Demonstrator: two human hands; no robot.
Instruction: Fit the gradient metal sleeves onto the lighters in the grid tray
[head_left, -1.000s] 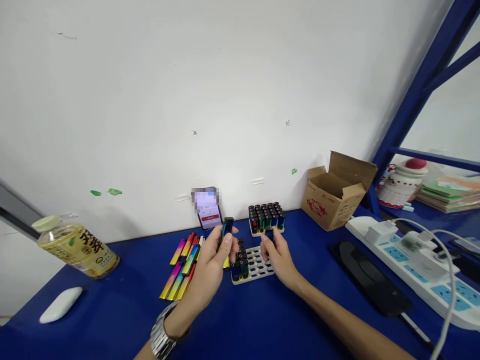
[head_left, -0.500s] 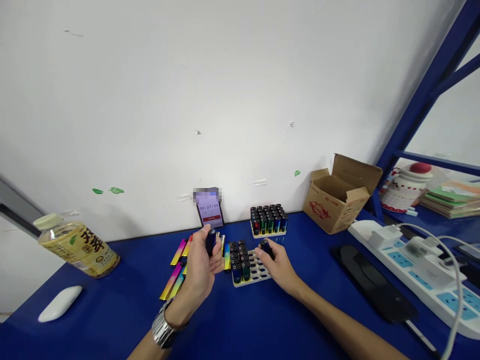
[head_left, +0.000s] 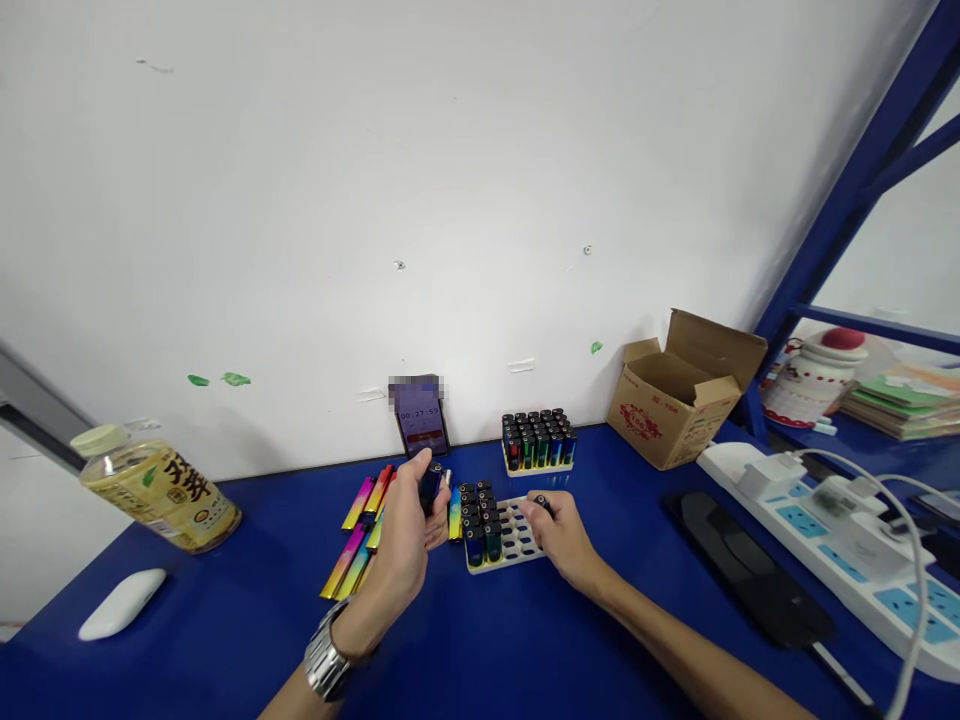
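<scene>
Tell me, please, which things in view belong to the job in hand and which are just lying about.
Likely in use:
dark cylinder in left hand, another in right hand
near rack
far rack
coloured pieces

Likely just lying about:
bottle
white object
black phone
power strip
jar
papers

Can't tell: propped phone, carton.

Lighter [head_left: 542, 504] mostly hidden (in right hand [head_left: 561, 532])

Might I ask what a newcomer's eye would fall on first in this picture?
Probably the shiny multicoloured pieces on the blue table, left of the left hand, which holds a dark piece. Next, perhaps, the partly filled white tray, with the right hand at its right end. Farther right, by the wall, stands an open cardboard box.
</scene>
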